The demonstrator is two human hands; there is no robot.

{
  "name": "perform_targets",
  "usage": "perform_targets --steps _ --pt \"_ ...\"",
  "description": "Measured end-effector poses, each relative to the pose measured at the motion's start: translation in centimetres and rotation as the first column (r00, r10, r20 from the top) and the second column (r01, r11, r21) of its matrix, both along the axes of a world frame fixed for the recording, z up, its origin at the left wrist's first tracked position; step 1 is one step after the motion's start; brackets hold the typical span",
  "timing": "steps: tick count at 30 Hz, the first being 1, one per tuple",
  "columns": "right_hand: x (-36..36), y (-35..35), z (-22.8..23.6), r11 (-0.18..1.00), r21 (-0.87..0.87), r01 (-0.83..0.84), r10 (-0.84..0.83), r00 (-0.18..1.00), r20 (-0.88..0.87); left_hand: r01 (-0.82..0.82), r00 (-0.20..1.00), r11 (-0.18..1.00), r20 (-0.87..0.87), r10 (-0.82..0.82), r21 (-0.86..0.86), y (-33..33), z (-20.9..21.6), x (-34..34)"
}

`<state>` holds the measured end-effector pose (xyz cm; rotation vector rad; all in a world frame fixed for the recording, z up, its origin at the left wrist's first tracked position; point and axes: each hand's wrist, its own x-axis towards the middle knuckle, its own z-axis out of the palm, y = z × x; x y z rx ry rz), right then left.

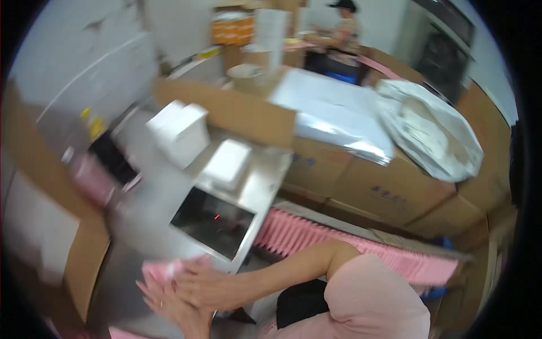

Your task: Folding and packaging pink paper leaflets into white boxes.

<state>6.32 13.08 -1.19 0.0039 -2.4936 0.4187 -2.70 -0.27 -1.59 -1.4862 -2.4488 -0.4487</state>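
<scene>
The pink piece [160,269] lies under and just beyond the fingertips, partly covered by them, at the near end of the metal table [144,217]; a small pale patch shows on it. The left hand [179,312] has its fingers long and slightly parted, reaching leftward along the piece's near side. The right hand [206,286] lies across it, fingers bent over the piece and close together. Whether either hand pinches the piece or only presses on it, blur and overlap keep me from telling.

The step looks like handling this piece two-handed against the metal. To do it well, I would let the left fingers steady the near side while the right fingertips do the finer work, with light, even pressure, as the piece looks soft and likely to crease. Uncrossing the fingers a little would expose its edges. The ring [161,303] on the left hand could snag, so its flat pads should bear the contact.

Just past the right knuckles is a dark panel [212,226]; best not lean on it. Farther beyond the fingers stands a white box [179,135]. Left of the fingertips rises a cardboard flap [89,263], so sideways room is limited. Beyond the right forearm runs a pink row [361,257]; the sleeve [378,302] should clear it.
</scene>
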Motion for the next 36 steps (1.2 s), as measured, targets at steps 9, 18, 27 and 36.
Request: perform_targets --steps 9,18,27,36 --pt "5.0 15.5 1.3 0.497 0.397 0.772 -0.793 0.590 -0.152 -0.116 0.986 0.986 -0.136 0.099 -0.123 -0.2 3.1 2.2" --pt "6.7 17.3 1.3 0.751 0.080 0.656 -0.637 0.751 -0.174 0.075 0.997 0.996 0.040 -0.073 -0.043 -0.3 2.6 1.7" --pt "6.6 17.4 2.2 0.762 0.110 0.638 -0.623 0.769 -0.141 0.075 0.994 0.995 0.076 -0.080 0.072 -0.1 2.4 2.4" --pt "5.9 5.2 1.4 0.999 0.036 -0.025 0.024 0.999 0.039 0.175 0.929 0.978 0.310 -0.203 0.117 -1.3 2.3 1.8"
